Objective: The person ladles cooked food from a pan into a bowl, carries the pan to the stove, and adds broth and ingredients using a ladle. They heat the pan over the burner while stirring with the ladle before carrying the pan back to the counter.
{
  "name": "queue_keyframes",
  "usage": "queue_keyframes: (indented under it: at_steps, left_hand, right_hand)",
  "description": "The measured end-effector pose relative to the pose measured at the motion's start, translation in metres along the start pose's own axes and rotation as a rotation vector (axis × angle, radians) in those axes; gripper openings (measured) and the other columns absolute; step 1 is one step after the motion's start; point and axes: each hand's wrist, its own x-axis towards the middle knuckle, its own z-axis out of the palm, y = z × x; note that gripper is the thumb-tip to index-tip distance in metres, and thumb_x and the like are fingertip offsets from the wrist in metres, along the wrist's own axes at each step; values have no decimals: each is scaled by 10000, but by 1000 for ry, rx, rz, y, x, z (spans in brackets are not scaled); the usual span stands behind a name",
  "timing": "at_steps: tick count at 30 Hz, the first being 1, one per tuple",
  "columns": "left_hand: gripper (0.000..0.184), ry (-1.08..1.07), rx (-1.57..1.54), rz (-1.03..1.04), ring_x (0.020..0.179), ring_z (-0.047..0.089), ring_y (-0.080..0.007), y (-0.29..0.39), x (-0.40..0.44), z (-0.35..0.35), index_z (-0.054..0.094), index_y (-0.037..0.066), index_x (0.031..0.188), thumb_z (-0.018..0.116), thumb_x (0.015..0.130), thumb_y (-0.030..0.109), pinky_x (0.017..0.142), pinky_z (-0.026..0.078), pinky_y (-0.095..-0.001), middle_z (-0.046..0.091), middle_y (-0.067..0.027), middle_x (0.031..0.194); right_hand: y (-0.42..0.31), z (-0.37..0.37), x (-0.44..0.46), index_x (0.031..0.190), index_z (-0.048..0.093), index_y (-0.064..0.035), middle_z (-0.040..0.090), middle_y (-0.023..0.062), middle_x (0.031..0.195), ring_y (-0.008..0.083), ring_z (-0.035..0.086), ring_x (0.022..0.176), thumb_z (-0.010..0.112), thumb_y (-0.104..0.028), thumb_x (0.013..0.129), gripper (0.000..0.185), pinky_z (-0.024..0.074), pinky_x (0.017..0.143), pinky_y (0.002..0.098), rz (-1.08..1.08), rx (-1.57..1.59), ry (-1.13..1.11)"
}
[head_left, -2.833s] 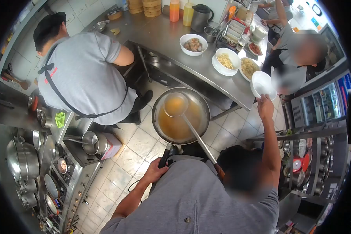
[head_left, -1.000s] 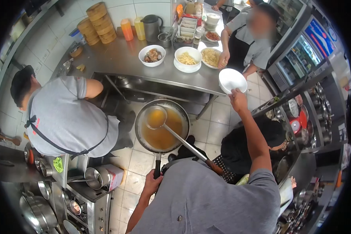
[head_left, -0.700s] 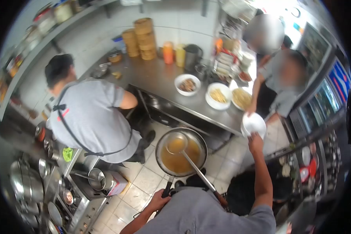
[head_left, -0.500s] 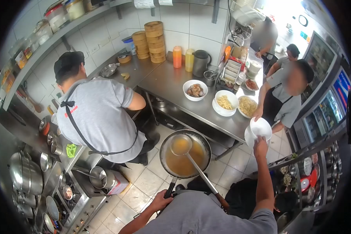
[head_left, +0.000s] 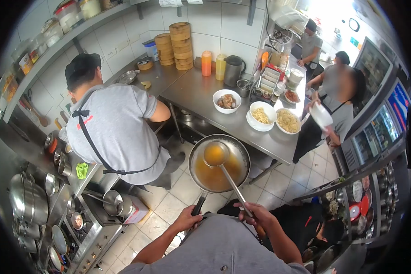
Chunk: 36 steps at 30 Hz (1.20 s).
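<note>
My left hand (head_left: 187, 218) is closed around the black handle of a large pan (head_left: 198, 178) holding brownish-orange liquid. My right hand (head_left: 255, 216) grips the long handle of a ladle (head_left: 216, 155), whose bowl, with orange liquid in it, is over the pan. Beyond the pan, on the steel counter, stand a white bowl of meat pieces (head_left: 227, 101), a bowl of pale noodles (head_left: 261, 115) on a white plate, and a bowl of yellowish food (head_left: 288, 121). To the right, a co-worker holds a white bowl (head_left: 321, 115).
At left a person in a grey shirt (head_left: 116, 132) faces away, near the stove (head_left: 98, 244). Someone in black (head_left: 301, 228) bends low at my right, by the shelves (head_left: 367, 205). Sauce bottles (head_left: 206, 63) and bamboo steamers (head_left: 181, 45) stand at the counter's back.
My right hand has let go of the white bowl and come back to the ladle handle. The co-worker at right now has the white bowl, further from me. My left hand still holds the pan.
</note>
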Motion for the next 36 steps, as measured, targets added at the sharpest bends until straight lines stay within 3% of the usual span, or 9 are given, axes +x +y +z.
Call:
queue_keyframes:
  at_steps: [1, 4, 12, 16, 20, 21, 23, 30, 36]
  left_hand:
    - [280, -17, -17, 25, 587, 595, -111, -1, 3, -1, 570, 7, 1071, 711, 872, 146, 525, 472, -283, 605, -32, 765]
    - [268, -11, 14, 69, 559, 589, -115, 4, 8, -2, 565, 6, 1064, 703, 876, 140, 518, 468, -283, 599, -33, 731]
    - [210, -3, -10, 106, 454, 557, -140, 5, 18, 1, 549, -11, 1005, 670, 852, 69, 425, 450, -298, 576, -54, 647]
    - [195, -24, -49, 107, 454, 556, -142, 11, 18, 6, 541, -6, 987, 668, 852, 53, 425, 451, -300, 559, -47, 648]
    - [194, -30, -86, 90, 459, 556, -137, 17, 20, 6, 533, 0, 988, 667, 855, 49, 422, 450, -299, 554, -40, 668]
    - [200, -37, -76, 119, 466, 559, -133, 16, 23, 4, 528, 1, 994, 667, 861, 56, 417, 444, -297, 555, -38, 676]
    - [206, -35, -69, 115, 469, 560, -130, 16, 27, 2, 525, 2, 1001, 668, 864, 60, 416, 443, -295, 555, -38, 676]
    - [215, 4, -41, 125, 463, 558, -130, 26, 34, 3, 515, 10, 1017, 659, 865, 64, 410, 445, -292, 561, -39, 660]
    - [229, 66, -11, 133, 463, 549, -131, 41, 35, 17, 524, -5, 1036, 656, 874, 88, 414, 434, -289, 561, -46, 634]
  right_hand:
    - [-1, 4, -2, 1260, 548, -9, 644, 77, 808, 104, 489, 501, 479, -331, 1083, 374, 397, 431, 246, -26, -68, -21]
    - [10, 2, -6, 1181, 578, -12, 546, 12, 661, 82, 426, 411, 553, -297, 1056, 312, 322, 361, 234, -82, 65, 25]
    - [-2, 36, -60, 1124, 582, 7, 472, -16, 619, 81, 436, 453, 603, -254, 1013, 284, 339, 383, 268, -250, -483, 413]
    - [2, 30, -66, 1115, 607, 2, 494, 9, 633, 103, 472, 506, 617, -285, 1007, 307, 351, 447, 302, -348, -658, 549]
    - [4, 21, -70, 1137, 616, 26, 627, 150, 708, 258, 594, 617, 646, -313, 982, 374, 462, 596, 394, -511, -883, 679]
    - [1, 21, -72, 1137, 616, 26, 627, 150, 708, 258, 594, 617, 646, -313, 982, 374, 462, 596, 394, -510, -883, 680]
    - [-5, 22, -76, 1157, 599, 36, 659, 233, 795, 373, 640, 714, 662, -301, 967, 392, 486, 681, 444, -465, -978, 736]
    - [-17, 9, -76, 1211, 589, 13, 661, 265, 818, 471, 648, 803, 666, -280, 955, 397, 495, 705, 496, -440, -1102, 749]
    - [-41, -17, -73, 1274, 586, -33, 653, 248, 738, 475, 647, 710, 694, -252, 926, 425, 503, 640, 505, -522, -1196, 803]
